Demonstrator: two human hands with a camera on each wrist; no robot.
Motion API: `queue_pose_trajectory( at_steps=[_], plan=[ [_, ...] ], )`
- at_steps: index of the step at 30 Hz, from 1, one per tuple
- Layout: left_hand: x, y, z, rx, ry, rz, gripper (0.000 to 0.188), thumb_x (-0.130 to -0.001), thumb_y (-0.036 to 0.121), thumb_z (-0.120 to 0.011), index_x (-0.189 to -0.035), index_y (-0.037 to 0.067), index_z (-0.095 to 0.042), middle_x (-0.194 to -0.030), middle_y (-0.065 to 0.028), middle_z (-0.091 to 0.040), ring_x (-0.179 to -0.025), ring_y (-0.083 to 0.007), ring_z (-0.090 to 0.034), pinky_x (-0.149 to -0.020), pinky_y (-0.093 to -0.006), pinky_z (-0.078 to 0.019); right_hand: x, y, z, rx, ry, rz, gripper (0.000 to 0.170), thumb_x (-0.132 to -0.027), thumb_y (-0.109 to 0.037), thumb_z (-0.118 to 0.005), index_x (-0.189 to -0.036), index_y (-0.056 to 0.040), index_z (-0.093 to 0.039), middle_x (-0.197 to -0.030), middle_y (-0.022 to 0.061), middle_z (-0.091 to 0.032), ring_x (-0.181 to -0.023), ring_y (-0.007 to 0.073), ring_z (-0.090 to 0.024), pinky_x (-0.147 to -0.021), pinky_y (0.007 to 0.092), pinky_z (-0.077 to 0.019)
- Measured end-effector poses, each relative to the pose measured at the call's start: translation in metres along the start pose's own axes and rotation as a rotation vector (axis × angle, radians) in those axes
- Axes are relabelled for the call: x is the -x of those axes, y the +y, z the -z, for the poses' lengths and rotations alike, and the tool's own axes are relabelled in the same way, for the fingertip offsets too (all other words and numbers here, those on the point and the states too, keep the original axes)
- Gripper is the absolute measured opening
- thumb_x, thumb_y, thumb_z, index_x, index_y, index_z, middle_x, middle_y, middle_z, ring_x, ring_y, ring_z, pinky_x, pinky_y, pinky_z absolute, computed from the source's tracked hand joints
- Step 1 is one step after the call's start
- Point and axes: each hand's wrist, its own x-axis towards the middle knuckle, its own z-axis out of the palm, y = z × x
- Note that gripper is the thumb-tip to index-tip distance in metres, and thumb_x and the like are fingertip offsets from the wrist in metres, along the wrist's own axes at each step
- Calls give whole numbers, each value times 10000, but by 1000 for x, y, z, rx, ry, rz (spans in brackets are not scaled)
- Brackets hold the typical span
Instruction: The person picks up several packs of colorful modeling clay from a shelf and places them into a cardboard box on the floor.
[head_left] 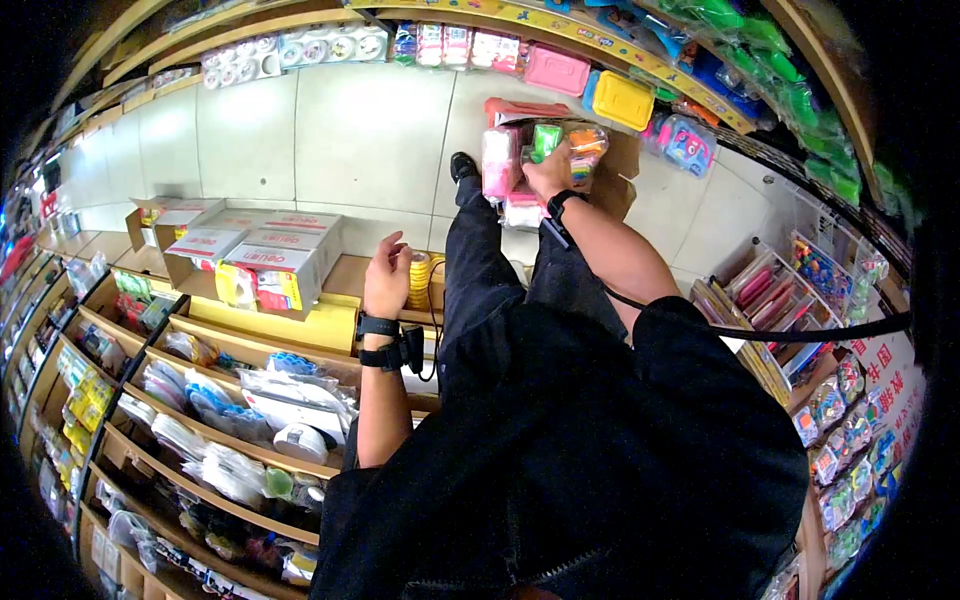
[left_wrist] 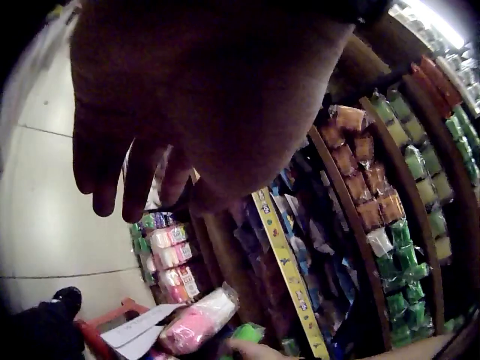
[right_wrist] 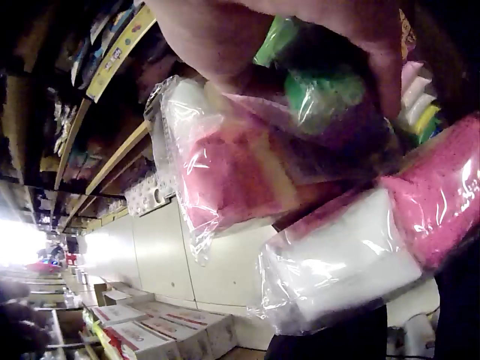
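Note:
In the head view, the right hand (head_left: 550,172) reaches into an open carton (head_left: 618,178) of bagged packs and grips a green pack (head_left: 546,141). The right wrist view has the right hand (right_wrist: 330,16) at the top, thumb and fingers around the green pack (right_wrist: 322,94). Beside it lie a pink-and-white pack (right_wrist: 232,176) and another with a white end (right_wrist: 345,255). The left hand (head_left: 388,276) is held up beside yellow rolls (head_left: 419,280), holding nothing. Its fingers look relaxed and extended in the left wrist view, where the left hand (left_wrist: 195,97) fills the top.
Deli-marked cartons (head_left: 285,245) stand on the shelf unit at the left. Pink (head_left: 557,70) and yellow (head_left: 622,99) boxes line the shelf beyond the carton. A leg and shoe (head_left: 463,167) are beside the carton. A basket of pens (head_left: 765,290) stands at the right.

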Motion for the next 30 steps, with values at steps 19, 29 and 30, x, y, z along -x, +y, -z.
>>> queue_pose_trajectory(
  at_steps=[19, 29, 30],
  plan=[
    [-55, 38, -226, -996, -271, -690, 452, -839, 171, -445, -1284, 132, -375, -1280, -144, -429, -1157, -313, -430, -952, -429, -344, -14, 76, 77, -76, -280, -52, 629, -705, -348, -668, -1150, 17, -413, -1064, 255, -564, -998, 375, -557, -872, 400, -426],
    [-73, 32, -244, -1003, -259, -539, 272, -808, 162, -486, -1074, 105, -468, -1019, -106, -530, -980, -316, -545, -814, -476, -439, -5, 87, 138, 78, -227, 13, 554, -701, -268, -654, -1137, 9, -455, -962, 247, -608, -910, 384, -589, -802, 424, -468],
    [-73, 34, -242, -965, -222, -495, 269, -809, 154, -483, -1071, 98, -467, -1012, -108, -531, -955, -315, -559, -791, -448, -459, 0, 85, 147, 79, -226, 13, 550, -702, -264, -653, -1138, 7, -456, -957, 251, -608, -906, 387, -588, -801, 429, -469]
  ],
)
